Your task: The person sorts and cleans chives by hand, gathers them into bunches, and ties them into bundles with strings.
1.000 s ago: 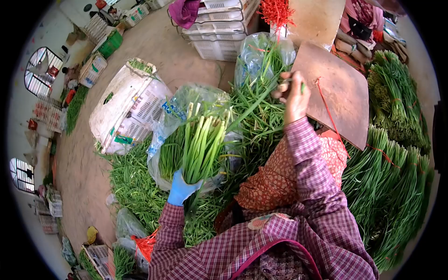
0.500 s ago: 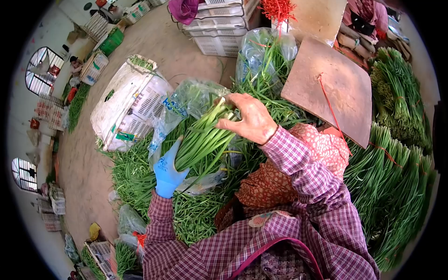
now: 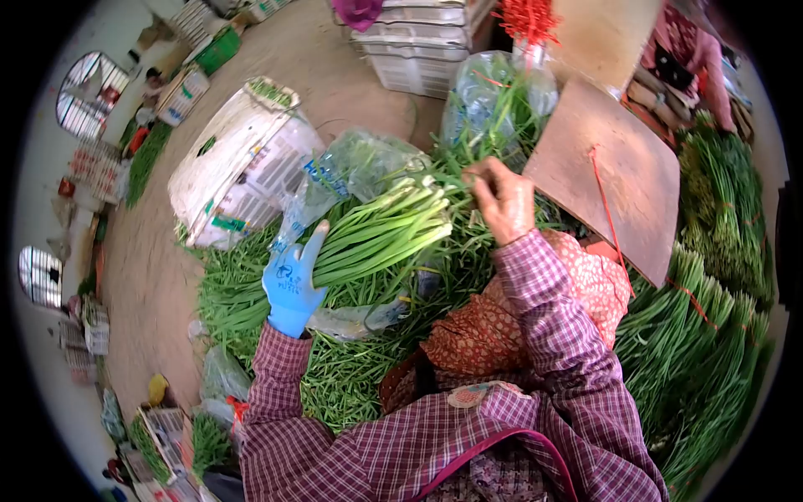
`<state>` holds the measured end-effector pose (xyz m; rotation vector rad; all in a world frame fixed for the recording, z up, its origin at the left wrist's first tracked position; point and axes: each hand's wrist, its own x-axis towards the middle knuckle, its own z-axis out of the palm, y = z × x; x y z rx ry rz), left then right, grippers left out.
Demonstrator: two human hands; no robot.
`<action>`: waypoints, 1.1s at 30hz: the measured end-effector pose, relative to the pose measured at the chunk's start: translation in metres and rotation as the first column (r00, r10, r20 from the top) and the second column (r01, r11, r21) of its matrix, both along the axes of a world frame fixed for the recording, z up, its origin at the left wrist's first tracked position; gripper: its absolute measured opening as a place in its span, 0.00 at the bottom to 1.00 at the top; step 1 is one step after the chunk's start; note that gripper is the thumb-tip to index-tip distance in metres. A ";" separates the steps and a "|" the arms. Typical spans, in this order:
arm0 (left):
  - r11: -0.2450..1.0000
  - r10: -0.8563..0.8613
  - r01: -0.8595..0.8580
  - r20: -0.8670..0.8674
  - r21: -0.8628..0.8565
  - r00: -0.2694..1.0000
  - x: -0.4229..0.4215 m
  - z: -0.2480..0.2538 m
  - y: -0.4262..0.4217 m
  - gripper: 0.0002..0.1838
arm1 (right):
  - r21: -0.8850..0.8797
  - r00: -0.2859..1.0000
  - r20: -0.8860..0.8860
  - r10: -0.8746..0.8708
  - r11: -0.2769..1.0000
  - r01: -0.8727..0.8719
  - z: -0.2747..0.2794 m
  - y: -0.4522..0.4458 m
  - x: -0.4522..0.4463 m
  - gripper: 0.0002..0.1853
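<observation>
My left hand (image 3: 293,283), in a blue glove, is wrapped round the leafy part of a bunch of green stalks (image 3: 381,233). The pale cut ends of the bunch point right, towards my bare right hand (image 3: 504,199). Thumb and fingers of my right hand are pinched together just beyond those ends, beside some loose green leaves; what they hold, if anything, is too small to tell. A clear plastic bag (image 3: 360,322) with blue print lies open under and behind the bunch.
Loose leaves (image 3: 351,381) cover the floor before me. A brown board (image 3: 615,171) with a red tie stands right of my right hand. Tied green bundles (image 3: 694,335) lie far right. A covered white crate (image 3: 242,167) and stacked crates (image 3: 418,63) stand beyond. Another person (image 3: 698,50) is at upper right.
The bunch has tilted from upright to nearly level, cut ends to the right. My right hand came from the board to the bunch, then drew back right and its fingers closed. The view has shifted slightly.
</observation>
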<state>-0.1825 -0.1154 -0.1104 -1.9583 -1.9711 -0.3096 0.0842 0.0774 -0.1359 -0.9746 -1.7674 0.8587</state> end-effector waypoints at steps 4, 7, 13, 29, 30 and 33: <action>0.994 0.106 -0.107 -0.061 -0.018 0.992 -0.012 -0.004 -0.018 0.53 | 0.044 0.988 0.101 -0.117 0.993 0.113 -0.014 0.023 0.023 0.04; 0.988 0.156 -0.154 -0.101 0.030 0.983 -0.023 -0.004 -0.034 0.58 | 0.212 0.958 0.182 -0.220 0.961 0.180 -0.040 0.056 0.050 0.04; 0.955 0.297 -0.289 -0.166 0.069 0.940 -0.040 0.000 -0.075 0.50 | 0.257 0.877 0.384 -0.289 0.946 0.199 -0.065 0.094 0.075 0.03; 0.751 0.273 -0.621 0.751 0.224 0.601 -0.090 -0.073 -0.204 0.42 | 0.011 0.670 0.740 0.069 0.993 -0.114 -0.066 0.148 0.085 0.16; 0.744 0.257 -0.636 0.791 0.205 0.556 -0.086 -0.072 -0.207 0.42 | 0.019 0.670 0.739 0.071 0.992 -0.127 -0.060 0.140 0.073 0.16; 0.735 0.201 -0.652 0.859 0.186 0.471 -0.072 -0.069 -0.209 0.41 | 0.008 0.602 0.750 0.272 0.907 -0.420 -0.026 0.059 0.008 0.21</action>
